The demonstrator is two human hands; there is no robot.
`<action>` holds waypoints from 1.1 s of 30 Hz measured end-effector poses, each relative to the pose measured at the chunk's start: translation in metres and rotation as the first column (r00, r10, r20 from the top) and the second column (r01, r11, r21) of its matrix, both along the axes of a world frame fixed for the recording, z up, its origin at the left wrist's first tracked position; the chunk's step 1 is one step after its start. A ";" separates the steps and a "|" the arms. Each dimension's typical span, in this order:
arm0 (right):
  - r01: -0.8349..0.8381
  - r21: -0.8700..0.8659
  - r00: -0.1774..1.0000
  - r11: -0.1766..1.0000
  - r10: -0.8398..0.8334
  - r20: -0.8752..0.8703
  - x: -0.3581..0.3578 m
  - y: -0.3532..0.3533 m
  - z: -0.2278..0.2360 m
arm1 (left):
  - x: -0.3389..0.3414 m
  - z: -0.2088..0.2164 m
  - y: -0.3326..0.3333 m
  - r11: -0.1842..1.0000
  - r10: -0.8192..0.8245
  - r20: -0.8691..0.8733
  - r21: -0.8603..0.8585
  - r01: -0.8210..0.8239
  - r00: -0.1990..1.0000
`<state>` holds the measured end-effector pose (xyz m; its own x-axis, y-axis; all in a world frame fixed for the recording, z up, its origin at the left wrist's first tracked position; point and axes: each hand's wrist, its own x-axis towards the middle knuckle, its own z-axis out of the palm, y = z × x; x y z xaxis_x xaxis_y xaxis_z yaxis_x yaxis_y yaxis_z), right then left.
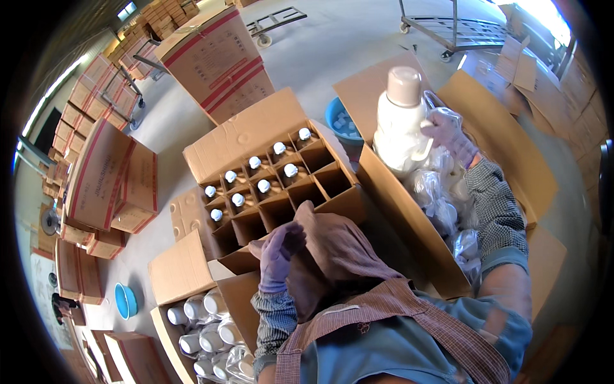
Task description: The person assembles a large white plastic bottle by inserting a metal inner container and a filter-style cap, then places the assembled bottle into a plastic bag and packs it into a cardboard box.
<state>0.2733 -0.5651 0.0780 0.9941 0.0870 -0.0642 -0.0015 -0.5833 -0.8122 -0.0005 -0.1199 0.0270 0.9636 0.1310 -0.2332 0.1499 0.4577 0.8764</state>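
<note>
My right hand (449, 136), in a pale purple glove, grips the handle of a white thermos flask (400, 131) with a beige cap. The flask stands upright over the carton (409, 221) on my right, where more flasks in clear plastic bags (438, 192) lie. My left hand (279, 253), also gloved, holds nothing; its fingers are stretched out above my lap. Just beyond it is a divided carton (238, 131). Several of its cells hold slim items with white tops (263, 185), and the cells on its near side look empty.
Another open carton (182, 259) at lower left holds bagged white flasks (211, 336). A blue tub (345, 120) with pale pieces stands between the cartons, and a blue basin (125, 301) lies further left. Stacked sealed cartons (217, 64) and wheeled metal carts (457, 38) stand beyond.
</note>
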 end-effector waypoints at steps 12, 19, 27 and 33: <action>-0.521 0.343 0.830 0.782 0.369 0.418 -0.176 0.096 0.101 | 0.105 -0.016 -0.049 0.864 -0.001 0.192 -0.494 0.097 0.981; -0.845 0.057 0.495 0.532 0.737 0.461 -0.207 0.188 -0.070 | 0.033 0.074 0.064 0.934 0.087 0.424 -0.349 0.074 0.901; -0.199 0.950 0.874 0.243 0.482 0.060 -0.170 0.286 -0.060 | 0.015 0.018 0.048 0.885 0.099 0.469 0.361 -0.293 0.877; -0.336 0.901 0.772 0.273 0.629 0.097 -0.203 0.277 -0.069 | -0.001 0.006 0.054 0.855 0.361 0.534 0.138 -0.500 0.764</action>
